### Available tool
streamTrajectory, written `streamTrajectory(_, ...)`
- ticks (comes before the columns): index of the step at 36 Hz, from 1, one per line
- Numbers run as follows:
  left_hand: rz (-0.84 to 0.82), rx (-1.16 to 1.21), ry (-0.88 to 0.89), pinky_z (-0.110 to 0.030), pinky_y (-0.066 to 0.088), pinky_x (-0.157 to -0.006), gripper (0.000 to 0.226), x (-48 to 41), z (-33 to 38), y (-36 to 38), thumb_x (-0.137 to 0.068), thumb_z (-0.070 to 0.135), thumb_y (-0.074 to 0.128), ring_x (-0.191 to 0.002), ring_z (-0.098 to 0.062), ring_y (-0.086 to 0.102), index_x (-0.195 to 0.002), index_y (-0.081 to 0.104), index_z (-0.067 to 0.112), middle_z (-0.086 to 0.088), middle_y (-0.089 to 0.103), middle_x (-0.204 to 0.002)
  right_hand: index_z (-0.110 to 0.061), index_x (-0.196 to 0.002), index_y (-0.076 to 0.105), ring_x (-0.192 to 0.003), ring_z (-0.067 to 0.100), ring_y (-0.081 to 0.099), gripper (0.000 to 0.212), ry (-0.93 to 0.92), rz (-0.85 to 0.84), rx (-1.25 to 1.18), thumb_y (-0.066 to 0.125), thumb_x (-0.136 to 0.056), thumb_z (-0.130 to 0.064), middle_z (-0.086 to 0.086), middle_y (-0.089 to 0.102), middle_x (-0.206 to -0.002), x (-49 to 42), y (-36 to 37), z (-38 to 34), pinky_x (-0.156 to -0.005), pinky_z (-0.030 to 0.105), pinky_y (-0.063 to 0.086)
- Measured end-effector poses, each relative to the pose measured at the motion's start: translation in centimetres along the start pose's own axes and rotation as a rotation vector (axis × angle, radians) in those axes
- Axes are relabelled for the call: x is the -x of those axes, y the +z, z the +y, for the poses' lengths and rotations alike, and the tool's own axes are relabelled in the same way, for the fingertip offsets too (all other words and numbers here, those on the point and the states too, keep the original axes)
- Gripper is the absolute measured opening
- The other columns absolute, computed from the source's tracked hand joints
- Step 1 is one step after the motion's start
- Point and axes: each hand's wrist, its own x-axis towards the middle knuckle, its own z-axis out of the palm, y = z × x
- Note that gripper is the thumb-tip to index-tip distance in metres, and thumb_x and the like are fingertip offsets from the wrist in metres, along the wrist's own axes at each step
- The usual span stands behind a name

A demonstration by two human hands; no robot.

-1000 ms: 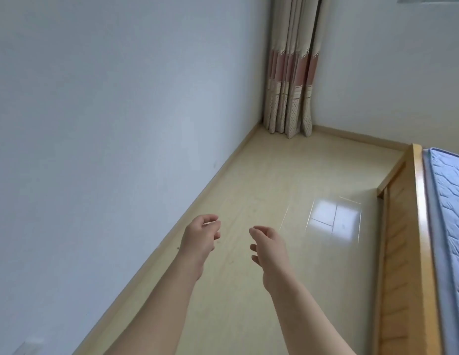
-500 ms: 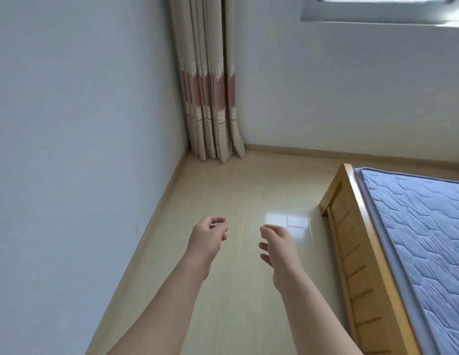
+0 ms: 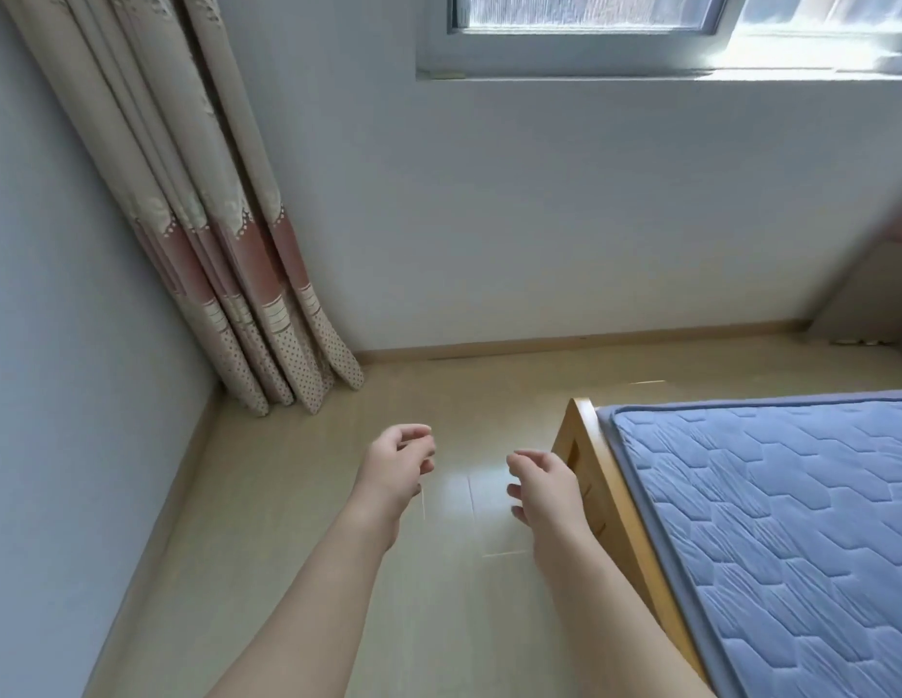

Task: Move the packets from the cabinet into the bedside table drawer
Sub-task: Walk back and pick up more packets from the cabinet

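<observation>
Head view — left hand (image 3: 396, 468) and right hand (image 3: 544, 488), grip loose, holding nothing — over floor (image 3: 313, 496) beside bed frame (image 3: 606, 478).

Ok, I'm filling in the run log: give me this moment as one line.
left hand: empty, fingers loosely curled | right hand: same | packets: none in view | nearby: bed, curtain

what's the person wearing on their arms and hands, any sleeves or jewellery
No sleeves show: the left arm and right arm are bare to the frame's edge. The left hand and right hand have no gloves, watch, bracelet or visible rings.
</observation>
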Motion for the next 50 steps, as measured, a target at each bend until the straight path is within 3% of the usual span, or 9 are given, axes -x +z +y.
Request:
streamTrajectory(10, -0.079, 0.019, -0.028, -0.028, 0.042, -0.072, 0.014, -19.0, 7.5, 6.2, -0.093, 0.013, 0.051, -0.082, -0.014, 0.058, -0.088, 0.058, 0.024, -0.001, 0.062, -0.096, -0.017, -0.106, 0.056, -0.098, 0.021, 0.056, 0.013, 0.027, 0.033, 0.022, 0.052, -0.093, -0.020, -0.006, 0.055, -0.092, -18.9, 2.4, -8.0, -0.088, 0.034, 0.044)
streamTrajectory(13, -0.132, 0.020, -0.021, -0.031, 0.043, -0.078, 0.013, -25.9, 10.4, 7.5, -0.094, 0.014, 0.051, -0.082, -0.014, 0.059, -0.089, 0.059, 0.024, 0.001, 0.063, -0.092, -0.017, -0.102, 0.056, -0.088, 0.019, 0.054, 0.010, 0.030, 0.067, -0.018, 0.052, -0.093, -0.019, -0.004, 0.055, -0.090, -25.2, 3.9, -10.7, -0.081, 0.031, 0.043)
streamTrajectory(17, -0.169, -0.004, -0.010, -0.028, 0.042, -0.072, 0.013, -34.3, 15.4, 9.2, -0.094, 0.013, 0.051, -0.079, -0.012, 0.058, -0.089, 0.058, 0.023, 0.002, 0.061, -0.089, -0.018, -0.100, 0.055, -0.075, 0.014, 0.050, 0.008, 0.059, 0.090, -0.062, 0.052, -0.094, -0.019, -0.004, 0.053, -0.089, -32.8, 6.1, -15.1, -0.068, 0.027, 0.041)
streamTrajectory(23, -0.205, -0.090, 0.013, -0.028, 0.042, -0.075, 0.016, -45.0, 21.7, 14.5, -0.094, 0.013, 0.050, -0.079, -0.012, 0.057, -0.086, 0.057, 0.025, 0.002, 0.061, -0.092, -0.019, -0.099, 0.056, -0.077, 0.010, 0.052, 0.007, 0.098, 0.177, -0.154, 0.052, -0.094, -0.020, -0.005, 0.054, -0.092, -42.2, 5.3, -20.1, -0.067, 0.024, 0.042)
streamTrajectory(27, -0.351, -0.160, -0.032, -0.037, 0.045, -0.092, 0.014, -50.3, 23.4, 20.4, -0.095, 0.017, 0.048, -0.086, -0.015, 0.061, -0.091, 0.059, 0.025, 0.003, 0.064, -0.094, -0.016, -0.102, 0.056, -0.073, 0.012, 0.050, 0.010, 0.147, 0.290, -0.221, 0.052, -0.094, -0.018, -0.003, 0.053, -0.089, -48.2, 2.2, -21.6, -0.066, 0.025, 0.040)
streamTrajectory(32, -0.435, -0.217, -0.041, -0.037, 0.046, -0.094, 0.015, -57.2, 25.6, 29.7, -0.095, 0.017, 0.048, -0.088, -0.015, 0.062, -0.091, 0.059, 0.025, 0.003, 0.065, -0.094, -0.019, -0.091, 0.055, -0.077, 0.016, 0.051, 0.005, 0.155, 0.372, -0.240, 0.051, -0.094, -0.018, -0.003, 0.053, -0.082, -57.4, -2.6, -24.8, -0.073, 0.029, 0.041)
streamTrajectory(37, -0.504, -0.290, -0.040, -0.026, 0.046, -0.075, 0.014, -62.9, 29.0, 39.7, -0.094, 0.014, 0.049, -0.080, -0.010, 0.058, -0.091, 0.058, 0.025, 0.004, 0.063, -0.092, -0.020, -0.097, 0.056, -0.101, 0.020, 0.056, 0.006, 0.143, 0.456, -0.251, 0.052, -0.093, -0.021, -0.007, 0.056, -0.095, -66.0, -9.2, -29.6, -0.091, 0.035, 0.044)
streamTrajectory(39, -0.527, -0.303, -0.025, -0.022, 0.044, -0.069, 0.015, -64.9, 30.5, 43.7, -0.093, 0.013, 0.049, -0.079, -0.010, 0.058, -0.089, 0.058, 0.026, 0.004, 0.063, -0.093, -0.020, -0.097, 0.056, -0.102, 0.020, 0.055, 0.006, 0.139, 0.495, -0.256, 0.052, -0.093, -0.021, -0.005, 0.056, -0.099, -68.9, -12.1, -31.3, -0.088, 0.033, 0.043)
streamTrajectory(50, -0.742, -0.417, -0.019, -0.022, 0.043, -0.067, 0.015, -73.7, 35.6, 66.0, -0.093, 0.013, 0.049, -0.081, -0.011, 0.059, -0.090, 0.057, 0.026, 0.002, 0.063, -0.097, -0.024, -0.087, 0.055, -0.099, 0.020, 0.054, 0.007, 0.200, 0.696, -0.349, 0.052, -0.092, -0.021, -0.008, 0.056, -0.092, -82.7, -27.3, -35.3, -0.087, 0.034, 0.043)
